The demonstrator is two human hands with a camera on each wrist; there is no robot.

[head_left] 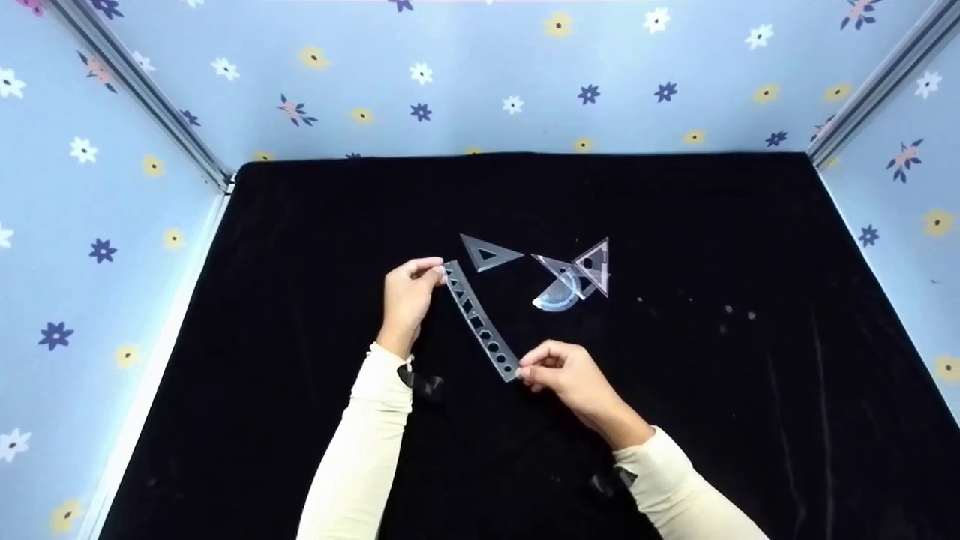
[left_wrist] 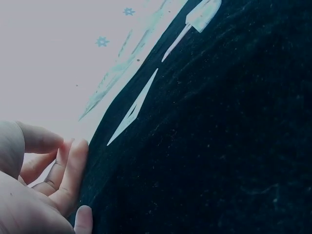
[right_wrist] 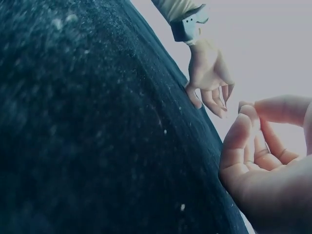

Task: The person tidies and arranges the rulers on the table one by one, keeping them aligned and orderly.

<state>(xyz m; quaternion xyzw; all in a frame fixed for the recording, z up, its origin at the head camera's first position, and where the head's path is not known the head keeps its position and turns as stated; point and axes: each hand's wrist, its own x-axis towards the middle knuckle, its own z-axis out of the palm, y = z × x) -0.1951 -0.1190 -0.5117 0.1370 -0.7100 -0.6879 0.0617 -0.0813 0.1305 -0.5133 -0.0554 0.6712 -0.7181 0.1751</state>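
Note:
A clear stencil ruler [head_left: 480,328] with a row of cut-out shapes slants between the two hands, slightly bowed. My left hand [head_left: 409,300] pinches its far end between thumb and fingers. The near end is pinched by my right hand [head_left: 571,375]. Beyond the ruler lies a clear set square [head_left: 501,253] with a triangular hole. To its right, a protractor [head_left: 556,301] overlaps another set square [head_left: 550,262], and a further set square [head_left: 602,280] touches that group. In the wrist views the ruler can hardly be made out against the pale background.
Black cloth [head_left: 300,247] covers the table. Blue floral panels [head_left: 480,75] stand behind and at both sides, joined by metal corner posts [head_left: 150,90]. A small camera [head_left: 427,386] is strapped to the left wrist. Pale specks [head_left: 729,309] dot the cloth at right.

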